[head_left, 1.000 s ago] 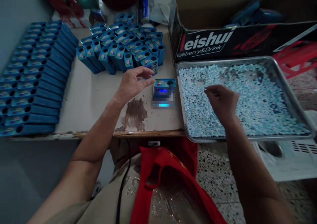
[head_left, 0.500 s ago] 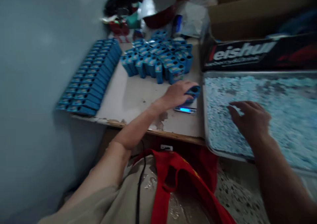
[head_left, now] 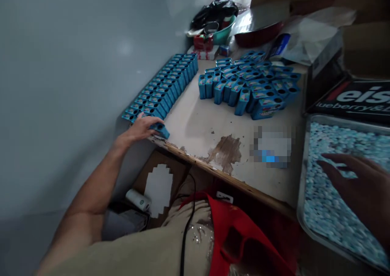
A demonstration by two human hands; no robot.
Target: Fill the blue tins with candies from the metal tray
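Observation:
My left hand [head_left: 140, 129] is closed around a small blue box [head_left: 161, 129] with a round hole in its top. It holds the box at the near end of the double row of similar blue boxes [head_left: 164, 91] along the wall. Over the metal tray [head_left: 301, 203] of small pale-blue pieces [head_left: 338, 223], my right hand [head_left: 359, 182] hovers with thumb and fingers curved and apart; no object shows between them. A small scale [head_left: 272, 148], pixelated in the picture, lies on the table between my hands.
More blue boxes [head_left: 243, 83] stand in a loose cluster at the table's middle back. A black printed carton [head_left: 353, 95] is behind the tray. Farther back are a green basin [head_left: 224, 34] and a clear plastic bag [head_left: 317, 32]. The wooden front edge [head_left: 195, 160] is chipped.
My left hand has carried the blue box from the scale leftward to the near end of the double row. My right hand stays over the tray. The view has turned left.

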